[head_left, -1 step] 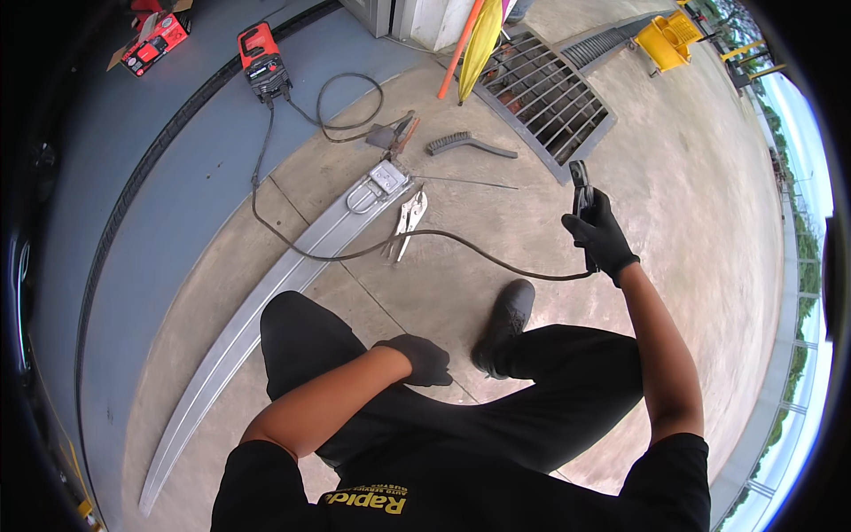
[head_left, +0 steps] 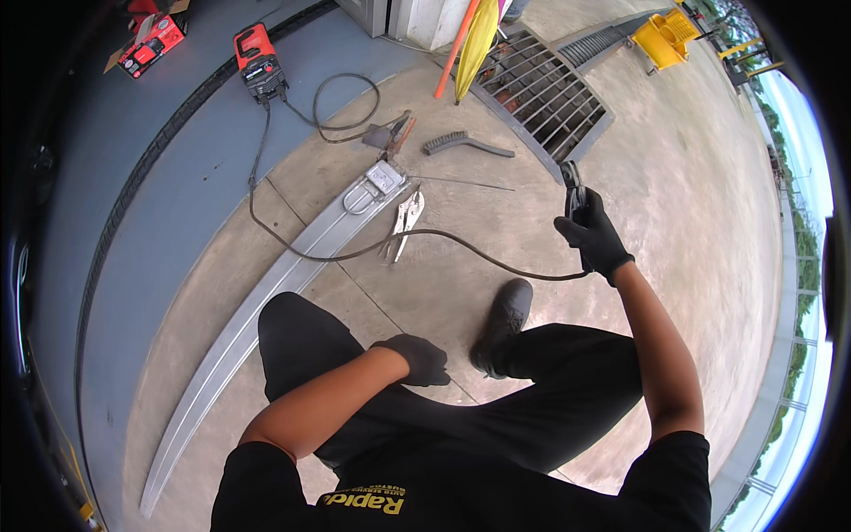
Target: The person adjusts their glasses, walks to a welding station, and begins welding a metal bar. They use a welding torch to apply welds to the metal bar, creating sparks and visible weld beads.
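Note:
In my right hand (head_left: 599, 236), black-gloved and raised at the right, is an electrode holder (head_left: 572, 181) whose dark cable (head_left: 452, 236) trails left across the floor. No rod can be made out in its jaws. My left hand (head_left: 417, 359), also gloved, rests curled by my thigh; its fingertips are partly hidden. A long grey metal beam (head_left: 257, 301) lies along my left, with a small plate and loop (head_left: 383, 180) at its far end. Silver locking pliers (head_left: 407, 225) lie beside that end. A thin rod (head_left: 465, 184) reaches right from it.
A red and black welding machine (head_left: 257, 62) stands at the far left, near a red box (head_left: 151, 49). A wire brush (head_left: 468, 144) lies beyond the beam's end. Farther off are a floor grate (head_left: 545, 93), a yellow folded umbrella (head_left: 477, 49) and a yellow mop bucket (head_left: 665, 40).
My right hand and the electrode holder have shifted very slightly left. The whole view has also moved a touch; my left hand stays in place.

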`<state>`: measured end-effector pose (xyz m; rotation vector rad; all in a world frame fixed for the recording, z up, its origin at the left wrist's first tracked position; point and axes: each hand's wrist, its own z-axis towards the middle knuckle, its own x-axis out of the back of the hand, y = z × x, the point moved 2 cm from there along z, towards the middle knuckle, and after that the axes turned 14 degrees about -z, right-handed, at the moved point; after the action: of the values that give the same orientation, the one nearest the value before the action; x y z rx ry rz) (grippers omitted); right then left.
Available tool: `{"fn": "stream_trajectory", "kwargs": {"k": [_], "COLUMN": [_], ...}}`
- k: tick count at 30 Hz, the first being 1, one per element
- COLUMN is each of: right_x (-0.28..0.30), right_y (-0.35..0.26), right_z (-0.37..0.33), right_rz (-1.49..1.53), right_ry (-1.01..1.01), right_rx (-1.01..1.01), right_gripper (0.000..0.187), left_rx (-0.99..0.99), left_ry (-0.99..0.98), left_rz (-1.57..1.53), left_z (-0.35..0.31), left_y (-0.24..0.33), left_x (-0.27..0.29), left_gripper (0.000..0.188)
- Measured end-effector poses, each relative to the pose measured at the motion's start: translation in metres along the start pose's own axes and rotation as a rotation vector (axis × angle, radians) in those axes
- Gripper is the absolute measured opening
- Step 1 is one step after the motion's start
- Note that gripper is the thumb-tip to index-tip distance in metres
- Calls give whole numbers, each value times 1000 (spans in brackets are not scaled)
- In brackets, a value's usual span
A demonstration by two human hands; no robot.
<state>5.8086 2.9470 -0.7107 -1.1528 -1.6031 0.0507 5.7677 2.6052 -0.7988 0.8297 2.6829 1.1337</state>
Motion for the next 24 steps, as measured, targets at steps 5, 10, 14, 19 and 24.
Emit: {"fn": "stream_trajectory", "kwargs": {"k": [5,10,14,19,24], "right_x": [-23,-31,-37,-41,-38], "right_y": [-2,-7,-8,-8,-7], "right_z": [-1,-14,-15,-15,-20], "right_rz": [-240,-281,-405,-485,-467], "right_ry": [-81,-83,-14,80,53], "right_rx": [89,97,168,272,250], "right_gripper": [85,86,89,85,85], "left_rx": [-16,-44,-38,-119,-112], "left_ry": [57,65,35,108,123], "left_rz": [0,-3,-1,-4,-57], "left_z": [8,11,13,11,11], "left_y": [-3,-4,-3,-2,-1], "left_x": [5,4,6,7,12], "left_gripper": [55,57,59,51,47]}}
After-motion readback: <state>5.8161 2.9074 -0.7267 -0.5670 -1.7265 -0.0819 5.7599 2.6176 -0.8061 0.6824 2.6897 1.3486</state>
